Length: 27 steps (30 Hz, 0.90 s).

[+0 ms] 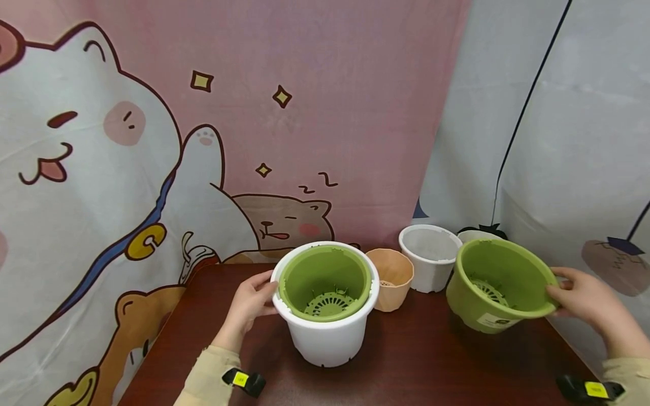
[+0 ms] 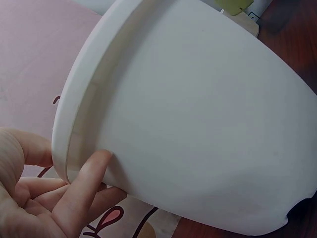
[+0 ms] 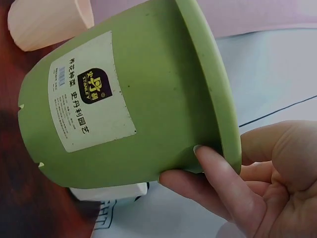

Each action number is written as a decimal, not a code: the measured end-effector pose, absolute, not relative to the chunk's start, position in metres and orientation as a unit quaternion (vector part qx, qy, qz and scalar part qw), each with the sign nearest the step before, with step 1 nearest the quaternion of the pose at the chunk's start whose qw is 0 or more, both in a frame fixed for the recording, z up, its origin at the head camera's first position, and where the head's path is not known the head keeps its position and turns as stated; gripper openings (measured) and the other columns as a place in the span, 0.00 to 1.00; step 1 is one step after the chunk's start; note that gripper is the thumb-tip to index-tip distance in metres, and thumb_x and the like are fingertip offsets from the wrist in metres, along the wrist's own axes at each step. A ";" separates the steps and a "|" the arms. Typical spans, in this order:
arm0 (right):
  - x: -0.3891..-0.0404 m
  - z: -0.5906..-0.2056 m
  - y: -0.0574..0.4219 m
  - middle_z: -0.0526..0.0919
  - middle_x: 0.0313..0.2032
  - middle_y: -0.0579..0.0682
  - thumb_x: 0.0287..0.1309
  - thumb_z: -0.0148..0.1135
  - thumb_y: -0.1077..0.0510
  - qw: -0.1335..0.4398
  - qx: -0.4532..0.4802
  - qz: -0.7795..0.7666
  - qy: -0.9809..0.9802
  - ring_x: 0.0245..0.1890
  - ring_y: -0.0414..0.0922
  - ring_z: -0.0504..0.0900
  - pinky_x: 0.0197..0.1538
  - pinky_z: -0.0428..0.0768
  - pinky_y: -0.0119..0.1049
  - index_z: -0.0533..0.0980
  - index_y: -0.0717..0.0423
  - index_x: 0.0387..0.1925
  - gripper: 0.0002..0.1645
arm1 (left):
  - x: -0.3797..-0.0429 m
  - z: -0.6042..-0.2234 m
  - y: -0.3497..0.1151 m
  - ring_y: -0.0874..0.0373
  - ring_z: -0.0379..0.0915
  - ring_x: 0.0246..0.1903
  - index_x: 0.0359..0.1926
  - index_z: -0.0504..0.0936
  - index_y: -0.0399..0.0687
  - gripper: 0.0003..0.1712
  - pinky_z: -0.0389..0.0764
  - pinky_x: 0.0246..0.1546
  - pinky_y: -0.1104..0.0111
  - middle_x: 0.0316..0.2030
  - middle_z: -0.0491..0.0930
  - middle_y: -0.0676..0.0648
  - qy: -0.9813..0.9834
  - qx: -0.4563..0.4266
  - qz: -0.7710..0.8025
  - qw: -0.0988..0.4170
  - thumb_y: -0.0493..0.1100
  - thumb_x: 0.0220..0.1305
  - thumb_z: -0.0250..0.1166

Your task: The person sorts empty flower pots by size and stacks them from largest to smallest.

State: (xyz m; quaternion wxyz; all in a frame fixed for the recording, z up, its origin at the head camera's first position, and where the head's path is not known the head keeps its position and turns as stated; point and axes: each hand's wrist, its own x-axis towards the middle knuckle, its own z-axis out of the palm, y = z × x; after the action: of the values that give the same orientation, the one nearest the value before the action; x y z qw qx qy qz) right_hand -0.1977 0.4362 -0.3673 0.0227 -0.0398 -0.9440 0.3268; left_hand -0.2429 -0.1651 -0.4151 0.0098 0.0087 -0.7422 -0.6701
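At the middle of the table a white flower pot [image 1: 327,341] has a green flower pot [image 1: 325,276] nested inside it. My left hand [image 1: 251,301] pinches the white pot's rim on its left side; the left wrist view shows this white wall [image 2: 198,99] up close. Over the table's right part, another green flower pot [image 1: 477,313] hangs tilted, and my right hand [image 1: 584,296] grips its right rim. That pot's paper label [image 3: 91,94] faces the right wrist camera. The slotted bottoms of both green pots show from above.
Behind the nested pots stand a small orange pot [image 1: 396,293] and a white pot [image 1: 431,276]. Another pale pot [image 1: 479,235] is mostly hidden behind the raised green one. Cartoon-printed cloth [image 1: 330,124] hangs along the back of the dark red table [image 1: 406,366].
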 end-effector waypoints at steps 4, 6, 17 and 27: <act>-0.197 -0.359 0.429 0.75 0.42 0.82 0.68 0.46 0.64 0.025 -0.037 0.332 -0.942 0.25 0.49 0.84 0.27 0.86 0.39 0.47 0.90 0.63 0.36 | -0.242 -0.414 -0.165 0.51 0.83 0.31 0.65 0.72 0.32 0.24 0.88 0.27 0.57 0.48 0.81 0.33 -0.744 0.009 -0.668 0.009 0.34 0.69 0.60; -0.197 -0.355 0.426 0.75 0.42 0.81 0.69 0.46 0.63 0.027 -0.035 0.331 -0.943 0.25 0.48 0.84 0.27 0.86 0.39 0.47 0.89 0.64 0.36 | -0.242 -0.413 -0.165 0.51 0.83 0.31 0.65 0.72 0.32 0.24 0.88 0.28 0.57 0.48 0.80 0.32 -0.744 0.009 -0.668 0.008 0.35 0.69 0.60; -0.202 -0.339 0.411 0.74 0.48 0.81 0.73 0.47 0.60 0.029 0.006 0.341 -0.940 0.26 0.43 0.84 0.29 0.86 0.37 0.49 0.86 0.65 0.35 | -0.242 -0.414 -0.165 0.51 0.82 0.30 0.65 0.72 0.33 0.25 0.88 0.28 0.56 0.48 0.81 0.32 -0.745 0.010 -0.667 0.008 0.35 0.70 0.60; -0.211 -0.329 0.396 0.75 0.48 0.80 0.72 0.48 0.62 0.037 0.027 0.351 -0.935 0.26 0.40 0.83 0.29 0.86 0.36 0.51 0.85 0.65 0.33 | -0.242 -0.412 -0.164 0.52 0.82 0.30 0.64 0.73 0.33 0.24 0.88 0.27 0.57 0.47 0.81 0.33 -0.748 0.016 -0.663 0.009 0.35 0.69 0.60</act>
State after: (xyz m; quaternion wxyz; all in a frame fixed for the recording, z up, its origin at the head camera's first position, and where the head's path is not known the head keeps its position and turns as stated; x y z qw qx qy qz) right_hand -0.2112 0.3957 -0.3294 0.0366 0.0273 -0.9354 0.3506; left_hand -0.2420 -0.1636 -0.4122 0.0095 0.0158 -0.7480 -0.6635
